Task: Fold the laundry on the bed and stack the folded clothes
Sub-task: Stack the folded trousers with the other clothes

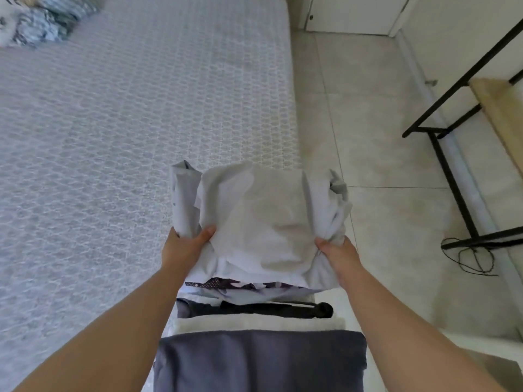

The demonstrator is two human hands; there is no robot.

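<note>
Patterned blue-grey bedding (45, 21) lies bunched in the far left corner of the bed (113, 123), whose pale textured cover fills the left half of the view. Nearer the middle, at the bed's right edge, the left hand (185, 246) grips the left side of a white folded garment (260, 222), thumb on top and the other fingers hidden beneath the cloth. That garment sits on top of a stack of folded clothes (254, 312) at the near corner of the bed: below it show a dark dotted and white-printed piece (240, 285), then a dark grey one (254, 308), then a cream towel-like layer (260, 323), and closest to the camera a slate-blue fabric (260, 363). On the garment's right side the right hand (338, 250) pinches a bunched fold of the white cloth, thumb on top, fingers curled under. Farther right lies the light tiled floor (382, 137), with a white door (353, 15) at the far end. At the right edge stands a black metal frame (452, 165) carrying a wooden board (503, 108), and a thin black cord (469, 258) lies looped on the floor by its foot.
</note>
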